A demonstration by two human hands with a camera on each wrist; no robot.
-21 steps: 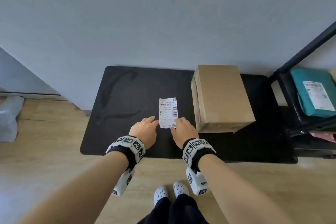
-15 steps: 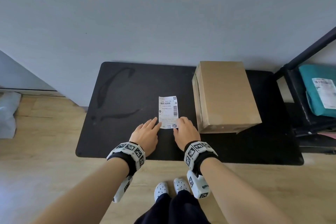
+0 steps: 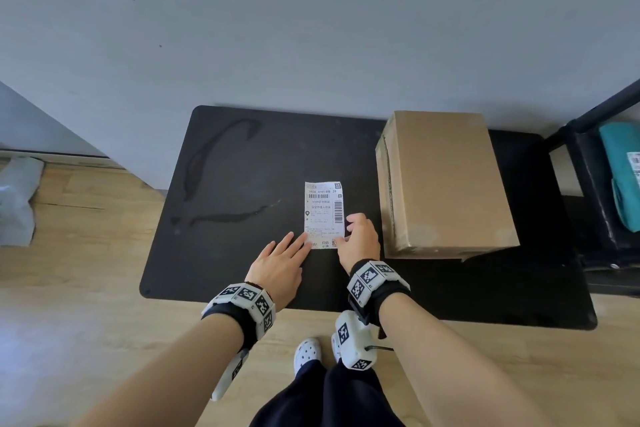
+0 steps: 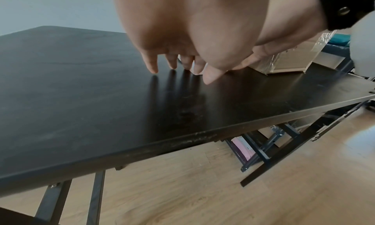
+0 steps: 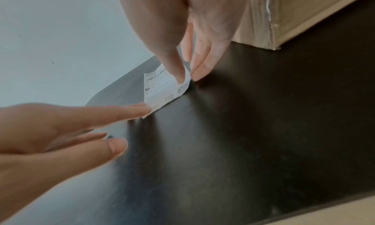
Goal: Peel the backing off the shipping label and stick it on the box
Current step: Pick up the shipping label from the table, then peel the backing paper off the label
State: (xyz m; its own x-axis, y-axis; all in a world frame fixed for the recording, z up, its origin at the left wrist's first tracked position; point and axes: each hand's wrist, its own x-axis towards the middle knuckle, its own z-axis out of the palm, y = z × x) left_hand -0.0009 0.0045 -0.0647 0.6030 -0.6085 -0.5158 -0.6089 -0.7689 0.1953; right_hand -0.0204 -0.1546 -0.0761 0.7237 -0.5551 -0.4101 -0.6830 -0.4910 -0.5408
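Two hands: both at label [image 3: 323,215] near end, long axis pointing away.
Left hand [image 3: 278,267]: fingers straight, touching near-left corner.
Right hand [image 3: 360,241]: pinching near-right corner; nearer box [image 3: 445,180].

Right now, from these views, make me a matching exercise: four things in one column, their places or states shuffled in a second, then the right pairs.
Things
1. shipping label
2. box
3. left hand
4. right hand

Places or states
A. fingers straight, fingertips at the label's near left corner
B. stands closed on the table's right part
C. lies flat, printed side up, left of the box
D. thumb on the label's near right corner, fingers at its right edge

Pairs: 1-C, 2-B, 3-A, 4-D
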